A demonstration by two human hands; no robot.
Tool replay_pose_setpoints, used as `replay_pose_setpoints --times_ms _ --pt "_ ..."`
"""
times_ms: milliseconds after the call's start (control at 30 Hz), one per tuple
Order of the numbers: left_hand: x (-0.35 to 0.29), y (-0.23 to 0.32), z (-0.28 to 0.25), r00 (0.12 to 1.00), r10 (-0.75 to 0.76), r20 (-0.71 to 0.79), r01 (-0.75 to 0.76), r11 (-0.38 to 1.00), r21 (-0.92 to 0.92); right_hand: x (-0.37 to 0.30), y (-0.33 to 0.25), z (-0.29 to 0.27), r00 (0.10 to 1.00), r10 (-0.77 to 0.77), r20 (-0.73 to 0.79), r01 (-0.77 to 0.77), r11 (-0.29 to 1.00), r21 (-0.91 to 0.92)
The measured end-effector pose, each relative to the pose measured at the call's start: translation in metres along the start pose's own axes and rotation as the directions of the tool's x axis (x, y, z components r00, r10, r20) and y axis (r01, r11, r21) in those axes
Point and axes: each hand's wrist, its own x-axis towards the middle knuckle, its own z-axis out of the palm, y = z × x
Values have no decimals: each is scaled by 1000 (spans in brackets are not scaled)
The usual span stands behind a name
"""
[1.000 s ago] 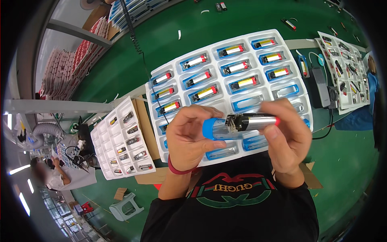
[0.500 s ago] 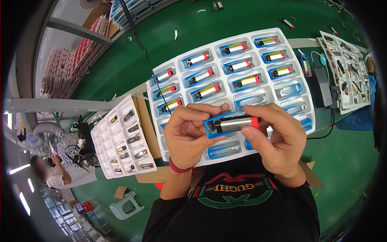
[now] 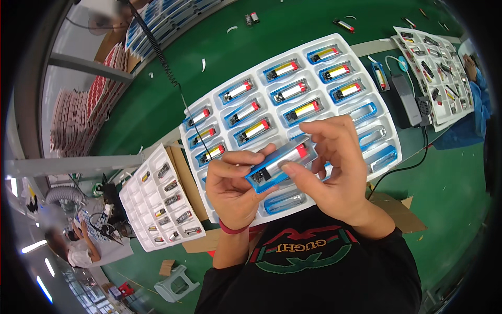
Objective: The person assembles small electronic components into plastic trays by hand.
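My left hand (image 3: 232, 191) grips a clear blue-edged plastic case (image 3: 255, 180) at its left end, fingers behind and thumb in front. A silver cylindrical battery (image 3: 285, 158) with a red end band and black wiring lies inside the case, tilted up to the right. My right hand (image 3: 337, 175) is open at the case's right end, fingers apart and raised; its thumb tip is at the case's lower edge, contact unclear. Beneath both hands, a white compartment tray (image 3: 261, 86) bears several similar filled cases (image 3: 302, 111) and some without batteries (image 3: 373, 136).
A smaller white tray (image 3: 133, 191) with loose parts stands at left beside cardboard. At right are a black power adapter (image 3: 406, 102), a parts tray (image 3: 429, 78) and another person's hand (image 3: 472, 68). A coiled cord (image 3: 157, 52) hangs over the main tray. A co-worker (image 3: 81, 254) sits far left.
The right fingers have loosened from the battery's red end and spread apart. The battery now sits within the case, which has tilted up to the right. The view has shifted slightly.
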Motion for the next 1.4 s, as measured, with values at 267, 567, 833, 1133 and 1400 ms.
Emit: replay_pose_setpoints --times_ms 267,567,833,1133,1400 --pt "3 19 -3 946 -293 140 260 941 215 -1 11 -7 978 197 70 -206 966 157" --pt "-7 42 12 899 -421 118 136 525 840 -10 17 -34 903 -17 429 73 990 -117" --pt "-9 39 12 925 -166 342 -275 327 904 -17 19 -28 902 -219 373 303 935 -184" --pt "-8 40 -10 928 -150 341 -232 483 844 -10 9 -22 825 -281 490 446 857 -260" --pt "-6 41 -31 965 -241 102 27 481 876 50 14 -48 820 -51 570 335 850 -406"
